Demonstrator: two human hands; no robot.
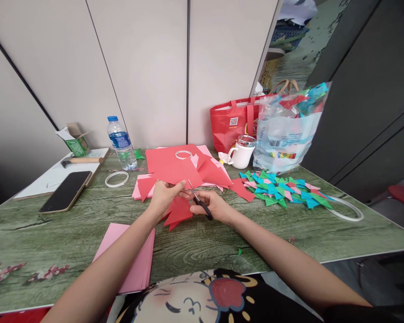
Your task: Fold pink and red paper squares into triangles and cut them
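Observation:
My left hand [166, 194] pinches red paper [177, 172], its thumb and fingers pressed together near the paper's lower edge. In my right hand [215, 206] is a pair of black-handled scissors [204, 206], with the blades pointing up and left at the paper beside my left fingertips. Cut red paper pieces [177, 215] lie on the table just below both hands. Behind the hands sits a pile of red and pink paper [151, 161], topped by a white ring [183, 154]. My left forearm passes over a stack of pink paper [144, 264] at the table's front.
On the left are a phone [66, 192], a hammer [82, 160], a small green box [76, 143], a water bottle [121, 143] and a tape ring [117, 179]. To the right stand a white mug [243, 154], red bag [229, 123], plastic bag [283, 139] and folded paper pieces [279, 186].

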